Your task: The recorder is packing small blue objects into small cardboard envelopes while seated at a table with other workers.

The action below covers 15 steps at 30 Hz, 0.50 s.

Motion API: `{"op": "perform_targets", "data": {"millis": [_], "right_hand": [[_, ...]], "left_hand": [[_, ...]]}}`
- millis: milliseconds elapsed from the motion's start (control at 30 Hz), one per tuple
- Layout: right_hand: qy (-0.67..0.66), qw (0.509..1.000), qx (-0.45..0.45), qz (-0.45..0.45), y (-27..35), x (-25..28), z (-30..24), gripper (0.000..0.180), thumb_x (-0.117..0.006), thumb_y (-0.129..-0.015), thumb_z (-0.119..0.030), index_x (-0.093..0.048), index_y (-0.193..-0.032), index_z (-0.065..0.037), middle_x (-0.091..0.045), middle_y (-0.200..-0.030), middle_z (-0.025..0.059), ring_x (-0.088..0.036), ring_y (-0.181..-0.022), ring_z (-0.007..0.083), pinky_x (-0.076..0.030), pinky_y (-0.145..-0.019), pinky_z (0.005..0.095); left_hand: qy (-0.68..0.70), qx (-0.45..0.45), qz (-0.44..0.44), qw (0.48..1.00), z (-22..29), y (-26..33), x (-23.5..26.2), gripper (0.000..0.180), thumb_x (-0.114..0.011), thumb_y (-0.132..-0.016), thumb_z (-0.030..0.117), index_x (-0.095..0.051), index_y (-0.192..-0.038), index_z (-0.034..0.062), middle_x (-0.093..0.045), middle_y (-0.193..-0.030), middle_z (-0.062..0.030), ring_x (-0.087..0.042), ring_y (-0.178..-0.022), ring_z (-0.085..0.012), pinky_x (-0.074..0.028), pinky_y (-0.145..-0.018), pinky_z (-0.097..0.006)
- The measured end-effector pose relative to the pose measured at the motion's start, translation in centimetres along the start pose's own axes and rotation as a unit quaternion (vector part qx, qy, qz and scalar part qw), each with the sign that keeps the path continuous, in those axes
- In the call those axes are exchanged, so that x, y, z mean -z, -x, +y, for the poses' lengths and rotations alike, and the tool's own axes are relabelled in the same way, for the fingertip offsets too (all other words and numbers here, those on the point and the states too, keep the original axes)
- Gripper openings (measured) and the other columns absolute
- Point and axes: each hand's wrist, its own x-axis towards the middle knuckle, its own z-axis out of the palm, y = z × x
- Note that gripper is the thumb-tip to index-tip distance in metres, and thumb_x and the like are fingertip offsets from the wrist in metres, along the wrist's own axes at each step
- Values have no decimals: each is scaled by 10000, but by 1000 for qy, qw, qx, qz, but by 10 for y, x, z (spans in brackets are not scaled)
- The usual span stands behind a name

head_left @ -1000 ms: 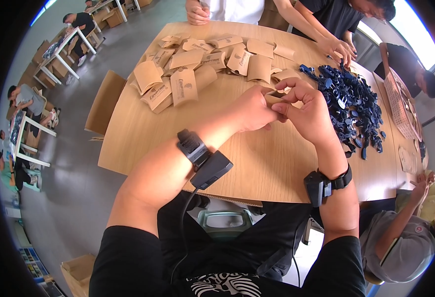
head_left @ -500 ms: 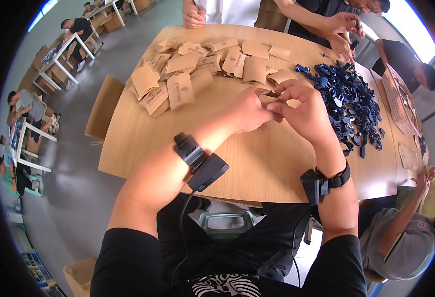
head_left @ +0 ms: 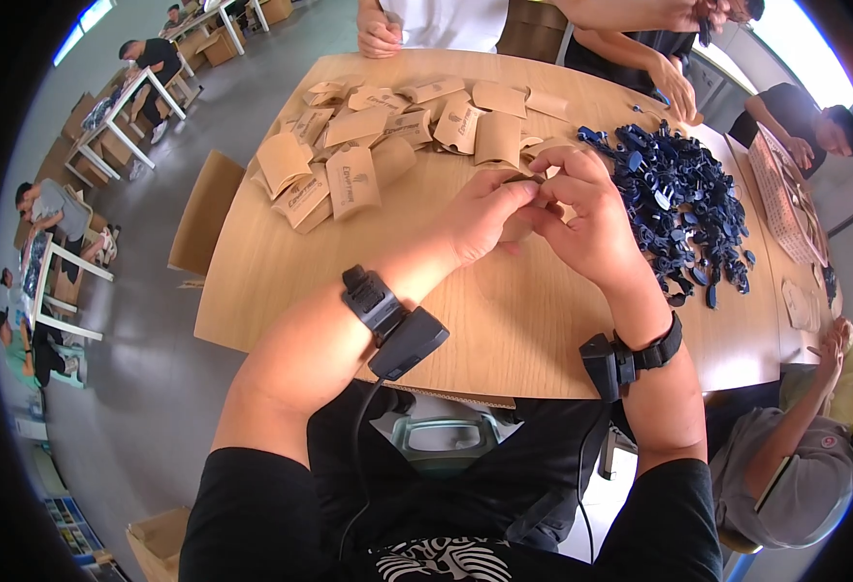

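Note:
Above the middle of the table, my left hand [head_left: 487, 211] and my right hand [head_left: 586, 218] meet, both closed on one small brown cardboard pillow box [head_left: 515, 231]. Fingers and thumbs cover most of this box, so whether its end flap is tucked in cannot be seen. Just beyond my left hand lies a heap of similar brown pillow boxes [head_left: 354, 177], some overlapping, with dark print. To the right of my right hand spreads a pile of small dark-blue pieces with loops and flat oval parts [head_left: 683, 209].
A pink perforated basket [head_left: 785, 194] stands along the right side of the table [head_left: 426, 320]. Co-workers sit or stand at the far edge and on the right, one hand [head_left: 676, 95] close to the blue pile. An open carton [head_left: 203, 209] stands by the left edge.
My fingers have shifted over the pillow box, which is now turned and more hidden between my hands. Across the table, a co-worker's arm has moved up and away from the blue pile.

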Motion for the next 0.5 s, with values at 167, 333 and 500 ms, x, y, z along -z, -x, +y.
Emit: {"op": "perform_targets", "data": {"millis": [167,333,500], "right_hand": [[16,1000,-12,3,1,0,3,194,-821,-592,-31,-651,-686,-32,-644,-971,78,-598,-901,282,-509,-744,362],[75,997,-10,28,2,1,9,241,-864,-549,-146,-658,-632,-53,-658,-912,61,-611,-862,275,-493,-744,380],[93,995,-15,30,3,1,8,249,-868,-540,-159,-661,-635,-57,-654,-901,54,-610,-858,271,-487,-739,388]], "left_hand": [[-14,-5,-12,1000,-7,-4,3,340,-418,-950,270,-626,-1101,47,-652,-1065,-63,-620,-922,-144,-554,-586,-308],[18,-2,-6,1000,-7,-5,3,371,-421,-928,213,-635,-1150,7,-646,-1102,-97,-623,-924,-178,-583,-611,-353],[39,23,15,999,0,-5,-1,400,-424,-889,157,-625,-1184,-24,-640,-1123,-114,-626,-930,-206,-592,-633,-392]]}}
